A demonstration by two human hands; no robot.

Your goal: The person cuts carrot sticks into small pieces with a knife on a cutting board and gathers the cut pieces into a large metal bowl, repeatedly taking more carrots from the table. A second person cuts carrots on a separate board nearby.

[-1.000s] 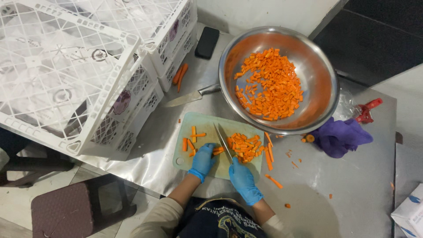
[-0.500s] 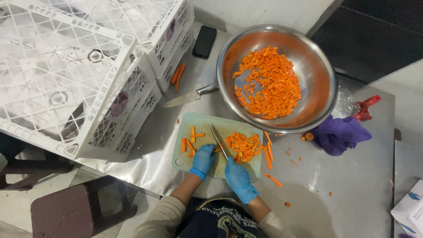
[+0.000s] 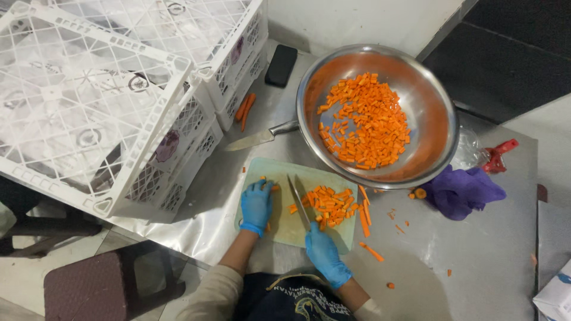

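Head view: blue-gloved right hand [image 3: 326,254] grips a steel knife [image 3: 298,201]; blue-gloved left hand [image 3: 257,205], fingers flat on orange carrot sticks [image 3: 269,184], risks nicking beside the blade.

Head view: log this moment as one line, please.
left hand pressing carrot sticks on cutting board | right hand holding knife | diced carrot beside blade | bowl behind board
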